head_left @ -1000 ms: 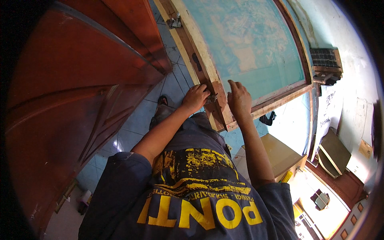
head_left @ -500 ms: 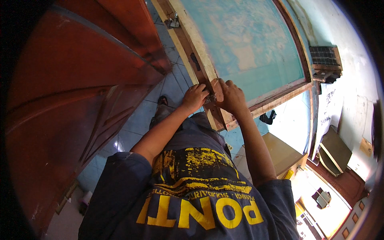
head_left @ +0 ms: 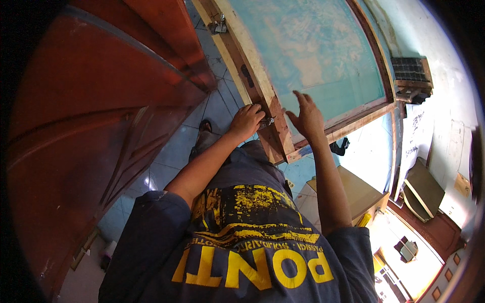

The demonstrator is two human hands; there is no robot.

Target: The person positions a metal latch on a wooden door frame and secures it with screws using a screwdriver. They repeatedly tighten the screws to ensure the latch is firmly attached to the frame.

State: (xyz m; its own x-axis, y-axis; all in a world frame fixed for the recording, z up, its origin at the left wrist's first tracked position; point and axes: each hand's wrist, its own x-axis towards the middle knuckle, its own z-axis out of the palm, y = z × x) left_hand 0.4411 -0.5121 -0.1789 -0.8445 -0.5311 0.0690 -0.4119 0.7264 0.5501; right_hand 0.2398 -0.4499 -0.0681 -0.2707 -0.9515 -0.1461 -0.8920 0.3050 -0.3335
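A wood-framed printing screen [head_left: 323,60] with teal mesh lies ahead of me, its near-left side along a brown wooden bar [head_left: 257,93]. My left hand [head_left: 246,122] is closed at the bar's lower part, its fingers curled over a small metal hinge clamp [head_left: 268,122]. The fingertips are partly hidden there. My right hand [head_left: 307,117] is open, fingers spread, over the lower left corner of the screen and holding nothing. A second metal clamp [head_left: 219,25] sits farther up the bar.
Large reddish-brown wooden panels [head_left: 91,101] stand close on my left. Blue floor tiles [head_left: 174,146] show between them and my legs. To the right are a tan box-like surface [head_left: 351,187], a small dark object [head_left: 340,146] and a dark stool-like piece [head_left: 411,73].
My right hand has let go of the wooden frame edge beside the clamp and moved right, its fingers spreading. My left hand stays at the clamp.
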